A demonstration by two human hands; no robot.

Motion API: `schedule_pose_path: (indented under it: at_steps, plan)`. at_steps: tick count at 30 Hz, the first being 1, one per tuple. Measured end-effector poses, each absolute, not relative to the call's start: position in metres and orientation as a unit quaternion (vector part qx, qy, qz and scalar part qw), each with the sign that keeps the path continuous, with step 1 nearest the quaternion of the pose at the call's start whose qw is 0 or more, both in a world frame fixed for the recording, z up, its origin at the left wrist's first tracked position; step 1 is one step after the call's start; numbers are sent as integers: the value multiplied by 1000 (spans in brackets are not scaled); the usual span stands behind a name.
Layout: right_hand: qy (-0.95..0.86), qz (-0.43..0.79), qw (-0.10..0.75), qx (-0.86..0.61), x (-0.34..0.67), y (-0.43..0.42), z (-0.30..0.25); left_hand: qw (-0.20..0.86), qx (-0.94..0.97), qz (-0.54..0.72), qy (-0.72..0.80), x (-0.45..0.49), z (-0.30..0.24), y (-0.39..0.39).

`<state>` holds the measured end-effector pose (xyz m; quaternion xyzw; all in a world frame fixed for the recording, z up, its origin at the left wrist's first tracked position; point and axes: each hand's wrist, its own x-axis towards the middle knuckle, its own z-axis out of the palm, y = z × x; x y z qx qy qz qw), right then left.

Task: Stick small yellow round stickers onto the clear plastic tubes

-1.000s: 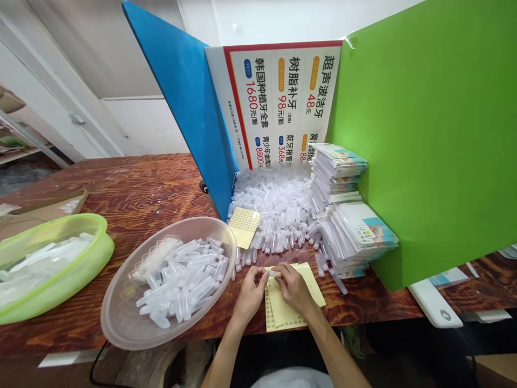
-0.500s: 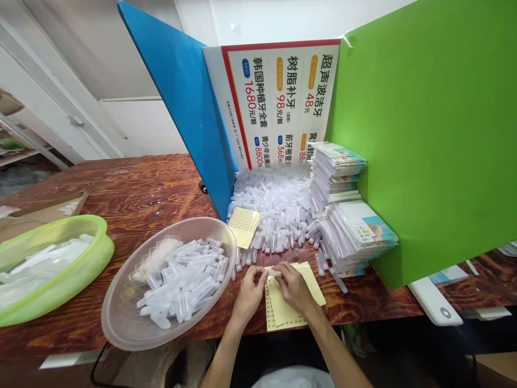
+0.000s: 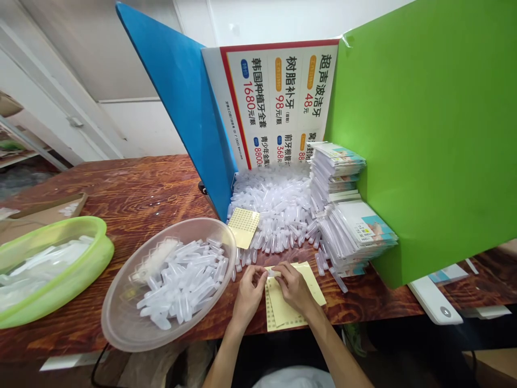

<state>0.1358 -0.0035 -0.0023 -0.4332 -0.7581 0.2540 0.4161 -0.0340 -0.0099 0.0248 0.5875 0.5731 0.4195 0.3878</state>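
Note:
Between the fingertips of my left hand [image 3: 249, 291] and my right hand [image 3: 291, 285] is a small translucent plastic piece [image 3: 271, 273]. Both hands are closed in a pinch, one at each end of it, and the fingers hide part of its shape. Under my right hand lie yellow sticker sheets [image 3: 317, 288], overlapping at the table's front edge. Just beyond my hands spreads a heap of similar translucent pieces [image 3: 278, 202]. Another yellow sticker sheet [image 3: 243, 227], printed with rows of small dots, rests on the heap's left side.
A clear plastic bowl [image 3: 117, 318] of translucent pieces stands left of my hands, with a green basin [image 3: 103, 253] farther left. Stacks of printed cards [image 3: 351, 231] lean beside the green panel [image 3: 420, 134]. A blue panel [image 3: 181, 102] and printed board [image 3: 278, 102] border the heap.

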Motion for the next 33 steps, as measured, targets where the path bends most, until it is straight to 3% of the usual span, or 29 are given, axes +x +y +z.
schedule_pose_path:
  at_steps: [9, 15, 24, 30, 33]
  plan:
    - [-784, 216, 444, -376, 136, -3, -10, 564, 471, 449, 509, -24, 21, -17]
    - [-799, 167, 460, -349, 137, -3, -16, 549, 497, 455, 494, -26, 27, -18]
    - [-816, 99, 465, -328, 132, -6, -4, 234, 701, 382, 555, -39, 73, -49]
    - [-702, 24, 364, -611, 193, 15, 7, -93, 596, 437, 667, -119, 122, -47]
    - [-682, -51, 277, -675, 220, 19, -5, -174, 586, 422, 669, -151, 129, -43]
